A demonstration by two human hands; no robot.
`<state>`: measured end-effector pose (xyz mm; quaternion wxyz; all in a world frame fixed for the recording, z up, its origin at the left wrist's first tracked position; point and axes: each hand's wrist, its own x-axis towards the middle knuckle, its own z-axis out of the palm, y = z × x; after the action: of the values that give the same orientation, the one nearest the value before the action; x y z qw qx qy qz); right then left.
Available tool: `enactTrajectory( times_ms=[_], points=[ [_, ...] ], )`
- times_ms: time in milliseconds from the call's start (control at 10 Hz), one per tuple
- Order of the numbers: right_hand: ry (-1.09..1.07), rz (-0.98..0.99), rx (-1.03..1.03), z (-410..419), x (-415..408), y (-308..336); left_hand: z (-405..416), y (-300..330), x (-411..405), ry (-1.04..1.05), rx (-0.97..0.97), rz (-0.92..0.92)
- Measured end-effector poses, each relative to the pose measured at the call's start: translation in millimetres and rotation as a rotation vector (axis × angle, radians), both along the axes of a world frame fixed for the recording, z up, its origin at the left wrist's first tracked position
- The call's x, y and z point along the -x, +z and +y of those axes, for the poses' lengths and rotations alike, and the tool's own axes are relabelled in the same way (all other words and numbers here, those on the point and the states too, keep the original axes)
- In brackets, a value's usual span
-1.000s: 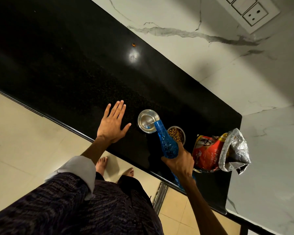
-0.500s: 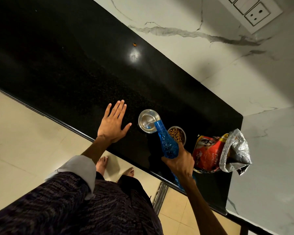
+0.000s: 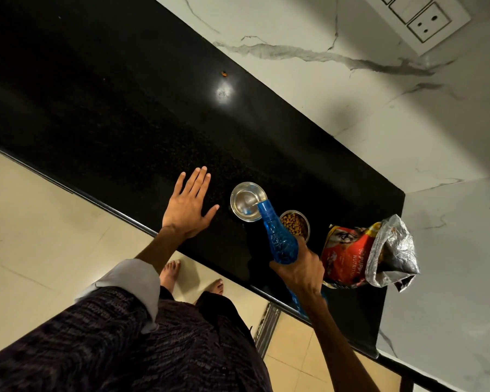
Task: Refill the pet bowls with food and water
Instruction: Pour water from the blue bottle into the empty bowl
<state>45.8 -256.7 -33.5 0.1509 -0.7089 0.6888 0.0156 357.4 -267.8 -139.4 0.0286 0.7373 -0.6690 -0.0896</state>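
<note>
Water bowl (image 3: 246,201) between flat left hand (image 3: 188,208) and bottle-gripping right hand (image 3: 300,269)

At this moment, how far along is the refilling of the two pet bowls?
Done: the food bowl holds kibble, beside the open puppy food bag. In hand: the right hand tips the blue bottle over the water bowl; the left hand rests flat on the counter. Left: finishing the pour; the water level is unclear.
</note>
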Motion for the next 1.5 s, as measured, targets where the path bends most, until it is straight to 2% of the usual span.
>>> enactTrajectory(
  times_ms=[1500],
  points=[
    [-0.02, -0.004, -0.009, 0.3, -0.1, 1.0, -0.4, -2.5, 0.0, -0.002, 0.009, -0.001]
  ],
)
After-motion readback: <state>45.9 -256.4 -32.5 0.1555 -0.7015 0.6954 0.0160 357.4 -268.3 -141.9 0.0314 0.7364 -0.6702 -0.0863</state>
